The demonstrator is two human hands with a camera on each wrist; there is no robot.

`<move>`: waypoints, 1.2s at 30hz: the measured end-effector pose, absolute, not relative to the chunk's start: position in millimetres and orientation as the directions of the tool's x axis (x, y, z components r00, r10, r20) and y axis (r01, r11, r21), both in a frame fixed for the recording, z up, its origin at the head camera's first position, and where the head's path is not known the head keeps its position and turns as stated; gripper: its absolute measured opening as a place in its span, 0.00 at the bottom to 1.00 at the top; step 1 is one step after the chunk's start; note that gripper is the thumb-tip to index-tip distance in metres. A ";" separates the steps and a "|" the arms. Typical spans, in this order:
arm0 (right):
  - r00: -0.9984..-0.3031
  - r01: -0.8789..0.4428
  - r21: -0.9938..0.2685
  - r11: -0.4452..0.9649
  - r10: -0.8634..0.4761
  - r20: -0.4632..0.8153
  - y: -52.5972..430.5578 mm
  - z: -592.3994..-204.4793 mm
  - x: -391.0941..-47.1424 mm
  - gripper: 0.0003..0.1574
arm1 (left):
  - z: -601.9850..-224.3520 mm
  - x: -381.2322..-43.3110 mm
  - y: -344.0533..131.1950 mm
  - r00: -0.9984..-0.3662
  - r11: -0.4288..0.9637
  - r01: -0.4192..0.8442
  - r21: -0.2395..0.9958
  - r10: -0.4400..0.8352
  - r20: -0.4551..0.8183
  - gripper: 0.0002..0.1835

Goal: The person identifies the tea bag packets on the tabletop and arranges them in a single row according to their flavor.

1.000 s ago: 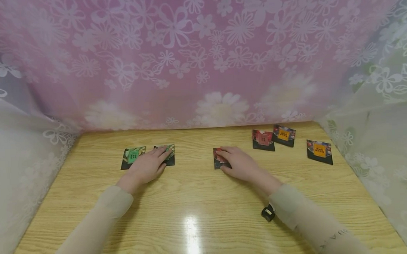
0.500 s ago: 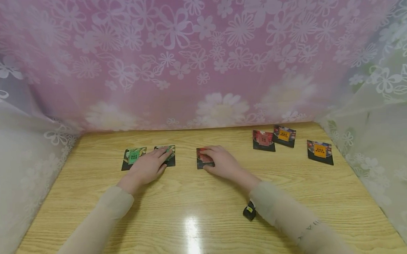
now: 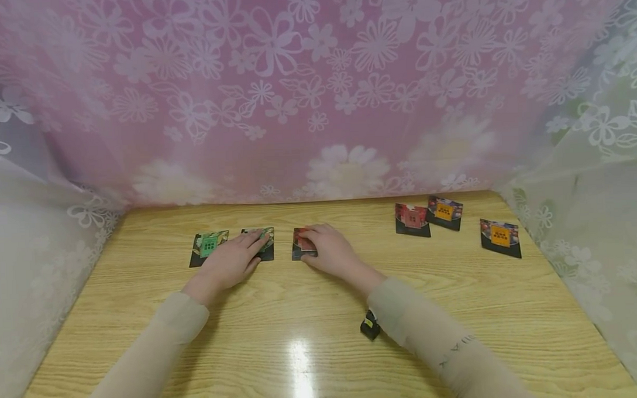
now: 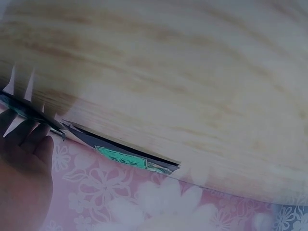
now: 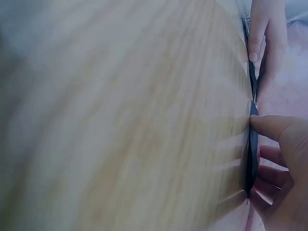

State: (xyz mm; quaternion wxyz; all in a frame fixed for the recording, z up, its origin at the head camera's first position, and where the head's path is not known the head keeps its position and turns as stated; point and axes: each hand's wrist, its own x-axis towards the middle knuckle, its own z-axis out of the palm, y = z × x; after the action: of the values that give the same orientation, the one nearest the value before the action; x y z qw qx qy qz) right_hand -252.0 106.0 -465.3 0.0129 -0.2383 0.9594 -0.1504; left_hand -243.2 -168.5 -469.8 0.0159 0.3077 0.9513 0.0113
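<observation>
My left hand (image 3: pixel 235 260) rests on a black packet with green print (image 3: pixel 267 252), fingers extended across it and hiding much of it. Partly under the left wrist side lies another green-and-black packet (image 3: pixel 208 245), its green label (image 4: pixel 122 156) seen edge-on in the left wrist view. Just right of the left hand, my right hand (image 3: pixel 329 249) holds a red-and-black packet (image 3: pixel 299 245), thumb at its near side and bent fingers over its face. In the right wrist view that packet (image 5: pixel 251 159) appears as a thin dark strip, low at the table surface.
At the back right lie a red-and-black packet (image 3: pixel 412 219) and, touching or nearly touching it, an orange-labelled packet (image 3: pixel 445 211). Another orange-labelled packet (image 3: pixel 500 237) lies farther right. Floral curtains (image 3: pixel 315 105) border the wooden table (image 3: pixel 260 341). A small black device (image 3: pixel 370 325) is at the right sleeve.
The right hand has slid leftward with the red-and-black packet, bringing it close to the green one under the left hand. The left hand has stayed in place.
</observation>
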 end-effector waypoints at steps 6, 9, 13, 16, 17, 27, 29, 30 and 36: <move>-0.892 -0.440 -0.278 0.854 -0.451 0.030 98.7 -464.2 -254.5 0.38 | -468.6 -242.5 -169.1 -0.803 0.804 0.594 0.029 0.595 -0.026 0.33; -0.892 -0.441 -0.271 0.856 -0.452 0.024 95.9 -463.3 -255.4 0.38 | -468.4 -242.5 -169.6 -0.802 0.802 0.596 0.031 0.597 -0.026 0.33; -0.888 -0.445 -0.261 0.857 -0.459 0.008 93.4 -462.1 -254.9 0.39 | -468.2 -242.0 -169.8 -0.799 0.799 0.600 0.041 0.601 -0.024 0.33; -0.886 -0.448 -0.257 0.856 -0.464 -0.001 92.2 -461.2 -254.1 0.39 | -468.7 -241.7 -170.4 -0.799 0.799 0.600 0.048 0.601 -0.024 0.33; -0.885 -0.449 -0.258 0.856 -0.465 -0.003 91.9 -460.7 -253.7 0.39 | -469.0 -241.7 -170.7 -0.800 0.800 0.598 0.049 0.600 -0.025 0.33; -0.885 -0.452 -0.256 0.855 -0.465 0.010 90.8 -459.1 -252.4 0.38 | -468.8 -241.8 -170.1 -0.801 0.801 0.596 0.055 0.598 -0.019 0.33; -0.886 -0.451 -0.254 0.856 -0.464 0.008 90.5 -459.5 -252.7 0.38 | -468.7 -241.8 -170.0 -0.800 0.800 0.598 0.054 0.599 -0.019 0.33; -0.886 -0.449 -0.255 0.856 -0.463 0.006 90.4 -459.7 -252.8 0.38 | -468.7 -241.8 -170.1 -0.800 0.800 0.598 0.053 0.600 -0.018 0.33; -0.893 -0.439 -0.291 0.850 -0.449 0.038 93.6 -459.0 -252.6 0.40 | -468.3 -241.6 -169.4 -0.802 0.801 0.596 0.054 0.598 -0.020 0.33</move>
State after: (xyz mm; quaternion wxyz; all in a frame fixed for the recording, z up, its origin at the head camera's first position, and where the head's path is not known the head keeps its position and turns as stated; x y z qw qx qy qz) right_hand -252.6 93.6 -459.0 0.0157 -0.2309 0.9616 -0.1476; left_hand -241.6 -169.4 -468.3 0.0178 0.3144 0.9488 0.0226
